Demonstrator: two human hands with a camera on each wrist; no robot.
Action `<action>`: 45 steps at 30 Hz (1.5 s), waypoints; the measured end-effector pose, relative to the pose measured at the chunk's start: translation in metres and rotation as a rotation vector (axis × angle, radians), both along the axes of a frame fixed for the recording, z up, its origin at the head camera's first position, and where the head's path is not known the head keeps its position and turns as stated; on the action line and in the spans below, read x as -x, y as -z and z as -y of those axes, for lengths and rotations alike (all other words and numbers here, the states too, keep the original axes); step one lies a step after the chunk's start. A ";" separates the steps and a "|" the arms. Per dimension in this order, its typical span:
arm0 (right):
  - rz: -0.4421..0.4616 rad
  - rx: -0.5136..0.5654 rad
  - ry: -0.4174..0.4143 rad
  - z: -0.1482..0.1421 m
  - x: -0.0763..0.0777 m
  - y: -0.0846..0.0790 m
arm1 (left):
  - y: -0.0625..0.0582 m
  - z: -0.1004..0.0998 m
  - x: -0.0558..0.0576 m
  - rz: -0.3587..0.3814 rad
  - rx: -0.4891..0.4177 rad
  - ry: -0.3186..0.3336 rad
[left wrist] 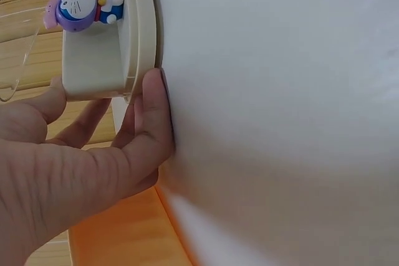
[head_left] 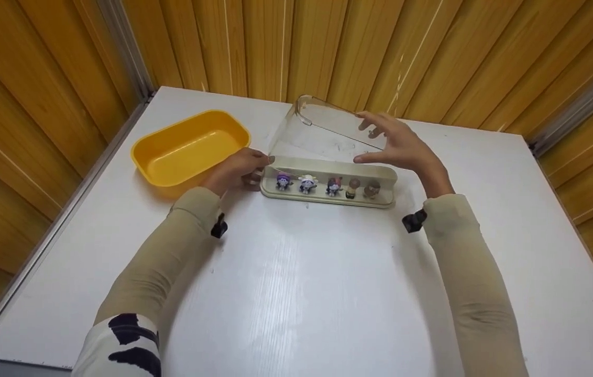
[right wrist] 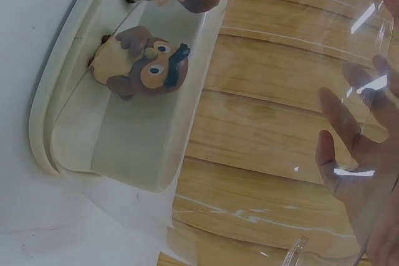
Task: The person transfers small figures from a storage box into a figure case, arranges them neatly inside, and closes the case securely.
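A long cream display box (head_left: 380,199) with several small toy figures standing in a row sits on the table. Its clear lid (head_left: 328,112) is raised and tilted back behind it. My left hand (head_left: 241,167) grips the box's left end, with the thumb at the back edge and fingers around the front corner. Close by it stands a purple-and-blue figure (left wrist: 78,9). My right hand (head_left: 401,141) holds the clear lid near its right end, fingers curved and spread, partly seen through the plastic. A brown owl figure (right wrist: 146,63) stands at the box's right end.
An orange-yellow plastic basin (head_left: 144,162) stands left of the box, right behind the left hand and wrist. The white table (head_left: 296,293) is bordered by wood-patterned panels (head_left: 275,47) at the back and sides.
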State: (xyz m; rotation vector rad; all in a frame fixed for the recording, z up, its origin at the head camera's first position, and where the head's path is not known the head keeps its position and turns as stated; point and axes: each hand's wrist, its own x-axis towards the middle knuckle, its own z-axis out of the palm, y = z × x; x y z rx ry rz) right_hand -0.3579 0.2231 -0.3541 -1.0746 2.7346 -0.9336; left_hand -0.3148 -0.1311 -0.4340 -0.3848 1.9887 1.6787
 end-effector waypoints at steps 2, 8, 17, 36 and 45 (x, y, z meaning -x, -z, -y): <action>-0.004 -0.017 0.005 0.003 0.000 -0.001 | 0.000 0.001 0.000 -0.015 -0.029 -0.007; 0.015 -0.083 0.017 0.014 0.000 -0.002 | 0.000 0.001 0.001 0.016 -0.056 -0.031; -0.033 -0.230 -0.015 0.033 -0.001 0.005 | 0.000 0.008 -0.005 0.058 -0.125 -0.179; -0.130 -0.361 0.019 0.038 -0.012 0.011 | 0.001 -0.009 -0.011 -0.031 -0.010 -0.122; -0.490 -0.303 -0.046 0.041 -0.024 0.021 | 0.002 -0.004 -0.058 -0.610 0.243 -0.017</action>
